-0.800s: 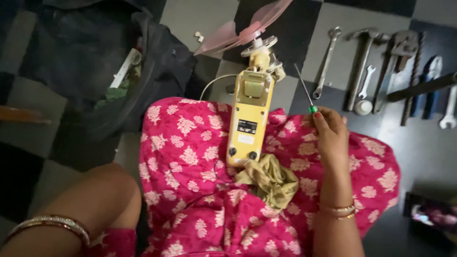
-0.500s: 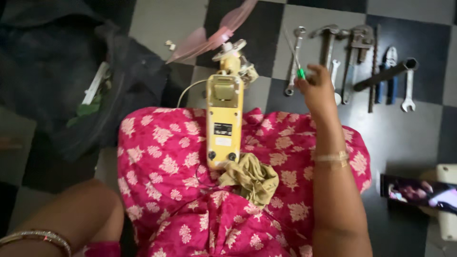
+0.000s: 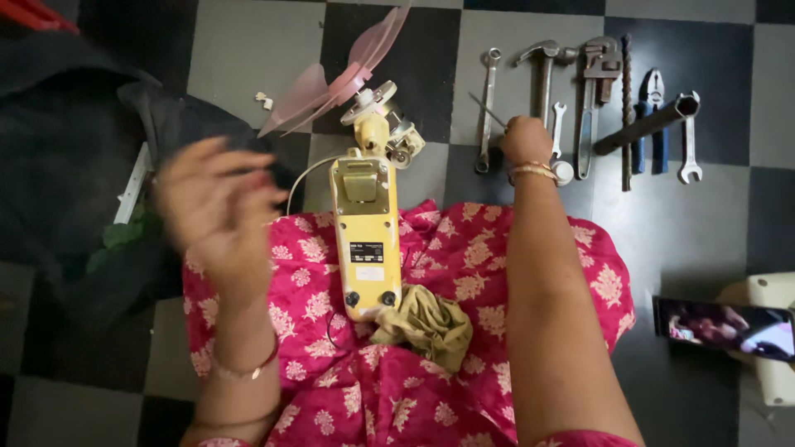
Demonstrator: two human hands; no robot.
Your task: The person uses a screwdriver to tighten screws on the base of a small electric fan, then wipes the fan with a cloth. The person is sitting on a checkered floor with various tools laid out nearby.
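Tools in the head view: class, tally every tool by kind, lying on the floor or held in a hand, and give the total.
Spanners: 3
Hammer: 1
Pipe wrench: 1
Long drill bit: 1
Blue-handled pliers: 1
Dark tube: 1
Screwdriver, in the right hand: 1
Total: 9

Three spanners (image 3: 488,108), one hammer (image 3: 544,66), one pipe wrench (image 3: 593,99), one pliers (image 3: 652,116), one fan (image 3: 364,223).
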